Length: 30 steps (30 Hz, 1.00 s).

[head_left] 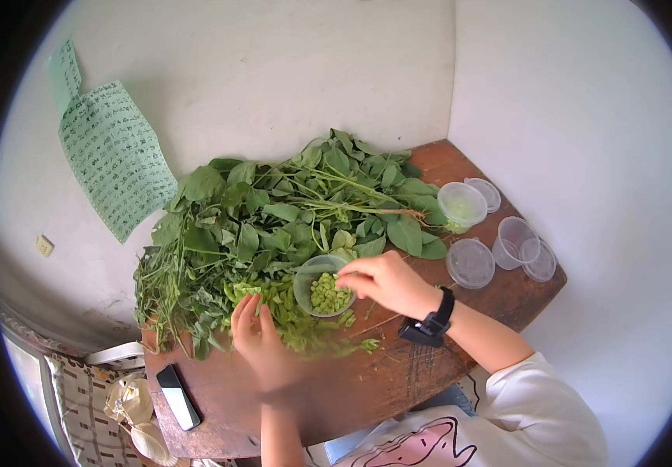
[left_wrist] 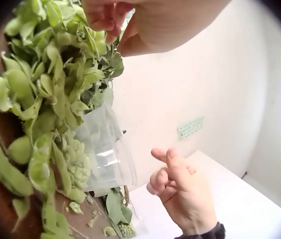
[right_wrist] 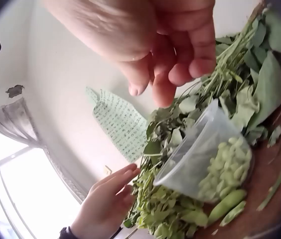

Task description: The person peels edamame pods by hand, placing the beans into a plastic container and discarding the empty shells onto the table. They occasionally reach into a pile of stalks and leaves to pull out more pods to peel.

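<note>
A clear plastic bowl (head_left: 302,289) holding shelled green beans (head_left: 328,294) stands among the greens; in the right wrist view the bowl (right_wrist: 180,169) is seen from the side. The right hand (head_left: 389,282) is over its right rim, fingers bent downward; no object shows between them in the right wrist view (right_wrist: 150,40). The left hand (head_left: 258,342) is at the pile of green pods (head_left: 277,300), left of the bowl. In the left wrist view its fingertips meet by the pods (left_wrist: 56,74); whether they pinch a pod is hidden.
Leafy stalks (head_left: 274,210) cover the back of the wooden table (head_left: 305,405). Several plastic cups and lids (head_left: 470,263) stand at the right, one cup (head_left: 462,204) with green contents. A phone (head_left: 178,397) lies at the front left. Green paper (head_left: 114,159) hangs on the wall.
</note>
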Available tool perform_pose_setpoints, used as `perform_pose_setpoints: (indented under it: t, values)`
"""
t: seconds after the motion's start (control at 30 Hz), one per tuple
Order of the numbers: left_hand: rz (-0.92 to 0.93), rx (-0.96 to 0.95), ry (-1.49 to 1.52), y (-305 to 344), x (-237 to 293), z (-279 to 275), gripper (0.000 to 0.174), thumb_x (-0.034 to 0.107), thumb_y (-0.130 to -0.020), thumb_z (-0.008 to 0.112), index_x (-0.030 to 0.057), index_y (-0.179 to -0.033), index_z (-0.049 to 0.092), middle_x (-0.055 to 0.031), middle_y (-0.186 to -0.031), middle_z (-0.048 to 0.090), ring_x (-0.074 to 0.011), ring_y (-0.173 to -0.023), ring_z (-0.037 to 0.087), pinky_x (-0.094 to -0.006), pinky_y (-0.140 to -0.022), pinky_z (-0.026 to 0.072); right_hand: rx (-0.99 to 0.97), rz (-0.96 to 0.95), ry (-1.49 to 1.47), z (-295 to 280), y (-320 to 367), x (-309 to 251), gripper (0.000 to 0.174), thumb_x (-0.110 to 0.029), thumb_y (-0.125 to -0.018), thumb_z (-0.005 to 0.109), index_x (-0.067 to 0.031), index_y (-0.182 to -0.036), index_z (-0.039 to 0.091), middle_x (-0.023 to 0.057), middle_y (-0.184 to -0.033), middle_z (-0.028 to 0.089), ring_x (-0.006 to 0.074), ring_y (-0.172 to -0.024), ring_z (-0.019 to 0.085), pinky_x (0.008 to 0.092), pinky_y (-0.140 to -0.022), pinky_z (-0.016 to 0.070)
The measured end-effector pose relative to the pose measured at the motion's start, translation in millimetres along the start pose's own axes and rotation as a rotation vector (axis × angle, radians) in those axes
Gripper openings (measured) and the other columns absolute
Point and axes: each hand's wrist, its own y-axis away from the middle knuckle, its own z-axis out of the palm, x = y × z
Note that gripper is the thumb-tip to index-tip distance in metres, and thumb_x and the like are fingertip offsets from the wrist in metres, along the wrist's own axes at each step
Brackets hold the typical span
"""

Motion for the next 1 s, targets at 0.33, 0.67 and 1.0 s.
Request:
perform_pose_setpoints:
  t: [0.33, 0.67, 1.0]
  values:
    - [-0.247, -0.313, 0.377, -38.8, 40.4, -1.9, 0.032, 0.023, -0.101, 0.050, -0.0025, -0.100, 0.069, -0.0029, -0.081, 0.066, -0.0048, -0.062, 0.042, -0.0219, -0.056, 0.0318, 0.206, 0.137, 0.465, -101.9, -94.3, 88.8, 0.014, -0.013, -0.081, 0.066, -0.0007, -0.077, 0.070, 0.0148, -0.069, 0.067, 0.0285, -0.061, 0.066, 0.0368, -0.062, 0.0511]
    - [-0.262, -0.417, 0.412, -38.6, 68.0, 2.9, 0.046, 0.032, -0.104, 0.039, -0.0003, -0.091, 0.069, -0.0032, -0.073, 0.065, -0.0065, -0.059, 0.041, -0.0237, -0.056, 0.0311, -0.004, 0.380, 0.630, -116.1, -149.3, 108.2, 0.018, -0.015, -0.075, 0.076, -0.0035, -0.088, 0.073, 0.0196, -0.085, 0.070, 0.0343, -0.081, 0.067, 0.0416, -0.075, 0.0526]
    - [-0.314, -0.495, 0.469, -50.2, 79.1, 16.0, 0.033, 0.024, -0.101, 0.047, -0.0024, -0.100, 0.068, -0.0026, -0.075, 0.067, -0.0044, -0.061, 0.042, -0.0215, -0.057, 0.0340, 0.184, 0.209, 0.671, -142.2, -176.7, 25.9, 0.013, -0.014, -0.080, 0.070, -0.0036, -0.087, 0.074, 0.0205, -0.078, 0.068, 0.0350, -0.075, 0.066, 0.0430, -0.071, 0.0521]
